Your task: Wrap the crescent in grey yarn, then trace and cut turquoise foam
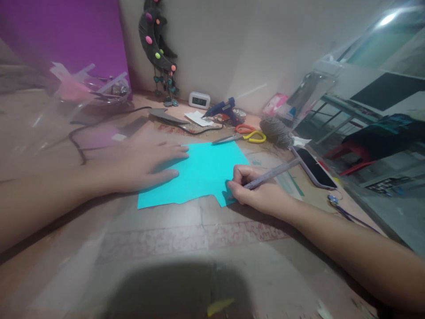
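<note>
One turquoise paper sheet (206, 166) under my flat left hand (142, 166) may skew if my right hand's (259, 192) gripped mauve pen (272, 173) drags.

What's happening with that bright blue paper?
A person's left hand rests over the left side of the turquoise paper. Their right hand grips a purplish pen or pencil at the paper's right side; its tip is hidden. Scissors lie by the far edge, with a blue glue gun behind.
</note>
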Tool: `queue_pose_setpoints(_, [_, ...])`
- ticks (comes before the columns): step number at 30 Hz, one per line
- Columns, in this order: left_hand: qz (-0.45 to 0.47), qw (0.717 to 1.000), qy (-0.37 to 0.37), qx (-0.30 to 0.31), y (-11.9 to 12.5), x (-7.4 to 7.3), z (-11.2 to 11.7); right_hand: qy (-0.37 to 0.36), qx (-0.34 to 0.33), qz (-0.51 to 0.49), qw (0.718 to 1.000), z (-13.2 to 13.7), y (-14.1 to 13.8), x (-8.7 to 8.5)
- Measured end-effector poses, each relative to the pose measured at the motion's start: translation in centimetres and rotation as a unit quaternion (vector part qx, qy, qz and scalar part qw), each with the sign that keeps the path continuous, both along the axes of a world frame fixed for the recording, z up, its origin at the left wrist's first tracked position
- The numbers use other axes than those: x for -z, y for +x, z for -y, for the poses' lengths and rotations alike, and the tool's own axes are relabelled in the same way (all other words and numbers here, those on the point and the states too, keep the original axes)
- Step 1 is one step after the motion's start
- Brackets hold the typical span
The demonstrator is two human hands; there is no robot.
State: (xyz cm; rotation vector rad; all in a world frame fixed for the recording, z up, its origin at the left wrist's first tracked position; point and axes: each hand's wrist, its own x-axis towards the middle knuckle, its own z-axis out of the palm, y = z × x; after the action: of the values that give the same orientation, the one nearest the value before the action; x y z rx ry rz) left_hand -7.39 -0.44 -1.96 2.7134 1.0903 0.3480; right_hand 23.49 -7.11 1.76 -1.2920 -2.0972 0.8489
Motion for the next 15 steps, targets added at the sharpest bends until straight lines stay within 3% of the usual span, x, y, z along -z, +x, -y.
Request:
queue_pose_setpoints(7, [-0.006,1.0,0.004,0.004,-0.19,0.13,-0.11,0.001,-0.007,-0.002,1.0,0.03,0.31,-0.06])
queue_pose_setpoints(12, [-0.002,1.0,-0.001,0.005,-0.21,0.14,-0.07,0.011,0.053,-0.03,0.998,-0.24,0.6,0.03])
queue_pose_setpoints(15, [-0.004,1.0,0.001,0.005,-0.18,0.09,-0.04,0.007,0.052,-0.017,0.998,-0.43,0.56,0.09])
